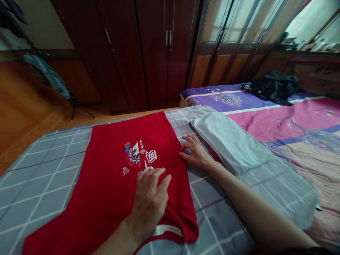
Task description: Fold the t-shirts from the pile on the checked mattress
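Observation:
A red T-shirt (111, 191) lies spread on the grey checked bedding, one side folded inward and the neckline toward me. White lettering and a colourful mask-like print show on its front. My left hand (152, 196) is over the print, palm down, with slightly bent fingers apart and nothing visible in them; whether it presses on the cloth I cannot tell. At the shirt's right edge, my right hand (196, 153) has thumb and forefinger closed on the red cloth. Beside that hand lies a folded pale grey-white garment (231, 141), with some red cloth along its left edge.
Grey checked bedding (39, 184) lies beneath the shirt. Beyond it, another bed has a purple and pink cover (265, 117) with a black garment (273, 86) on top. Dark wooden wardrobes (156, 56) line the back. At left stands a tripod-legged stand (75, 102).

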Action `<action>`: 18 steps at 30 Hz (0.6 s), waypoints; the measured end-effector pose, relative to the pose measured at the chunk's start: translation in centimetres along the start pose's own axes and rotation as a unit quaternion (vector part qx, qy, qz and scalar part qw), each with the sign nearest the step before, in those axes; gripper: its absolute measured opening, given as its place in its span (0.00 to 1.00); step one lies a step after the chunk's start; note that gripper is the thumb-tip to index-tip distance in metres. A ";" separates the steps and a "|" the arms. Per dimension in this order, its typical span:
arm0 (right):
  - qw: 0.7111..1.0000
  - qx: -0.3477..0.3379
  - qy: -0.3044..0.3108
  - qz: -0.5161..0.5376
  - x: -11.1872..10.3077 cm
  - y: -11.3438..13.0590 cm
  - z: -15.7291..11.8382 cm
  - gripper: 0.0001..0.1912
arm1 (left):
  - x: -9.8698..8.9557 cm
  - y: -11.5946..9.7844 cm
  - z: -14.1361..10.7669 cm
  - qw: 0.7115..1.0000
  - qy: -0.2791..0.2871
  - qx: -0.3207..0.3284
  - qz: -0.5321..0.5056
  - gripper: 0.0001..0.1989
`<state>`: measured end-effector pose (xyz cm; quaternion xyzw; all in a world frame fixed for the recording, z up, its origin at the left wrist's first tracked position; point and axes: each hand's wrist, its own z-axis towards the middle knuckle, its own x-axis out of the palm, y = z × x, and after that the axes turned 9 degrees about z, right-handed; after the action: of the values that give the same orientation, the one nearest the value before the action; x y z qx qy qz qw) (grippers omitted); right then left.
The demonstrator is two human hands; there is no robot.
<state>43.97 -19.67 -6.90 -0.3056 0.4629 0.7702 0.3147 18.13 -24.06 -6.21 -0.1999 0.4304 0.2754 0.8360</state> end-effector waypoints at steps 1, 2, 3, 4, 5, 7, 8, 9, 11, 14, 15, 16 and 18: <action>1.000 -0.005 0.002 0.000 0.1 0.3 0.0 0.05 | -0.2 -0.4 -0.1 0.999 0.017 0.046 -0.025 0.15; 1.000 -0.010 0.006 0.001 0.2 0.5 0.0 0.06 | -0.3 -0.8 -0.2 0.994 0.046 0.089 -0.053 0.14; 1.000 -0.015 0.011 0.002 0.3 0.6 0.0 0.06 | -0.3 -1.2 -0.3 0.986 0.083 0.125 -0.079 0.14; 1.000 -0.019 0.015 0.004 0.4 0.6 0.0 0.05 | -0.4 -1.5 -0.4 0.976 0.119 0.154 -0.100 0.13; 1.000 -0.021 0.018 0.005 0.5 0.5 0.0 0.04 | -0.4 -1.8 -0.5 0.966 0.149 0.175 -0.116 0.13; 1.000 -0.022 0.018 0.008 0.7 0.3 0.0 0.03 | -0.2 -2.4 -0.8 0.954 0.177 0.201 -0.132 0.14; 1.000 -0.022 0.016 0.010 0.7 0.1 0.0 0.03 | -0.1 -2.7 -0.9 0.951 0.177 0.211 -0.138 0.15; 1.000 -0.022 0.013 0.011 0.8 0.0 0.0 0.03 | 0.0 -3.0 -1.0 0.948 0.174 0.223 -0.144 0.14; 1.000 -0.022 0.006 0.015 0.7 -0.2 0.1 0.04 | 0.1 -3.3 -1.0 0.942 0.163 0.246 -0.159 0.14; 1.000 -0.023 -0.003 0.021 0.7 -0.2 0.2 0.05 | -0.3 -3.1 -0.6 0.940 0.158 0.246 -0.177 0.15; 0.999 -0.023 -0.005 0.023 0.7 -0.2 0.2 0.05 | -0.5 -3.0 -0.5 0.945 0.162 0.228 -0.170 0.17; 0.999 -0.024 -0.006 0.026 0.7 -0.2 0.2 0.05 | -0.8 -2.8 -0.4 0.952 0.167 0.205 -0.155 0.18; 0.999 -0.022 -0.005 0.031 0.7 -0.1 0.3 0.05 | -1.1 -2.4 -0.2 0.964 0.174 0.162 -0.116 0.16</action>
<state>43.56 -19.24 -7.38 -0.2945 0.4539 0.7908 0.2863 19.02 -26.29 -5.18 -0.1553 0.5822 0.0641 0.7955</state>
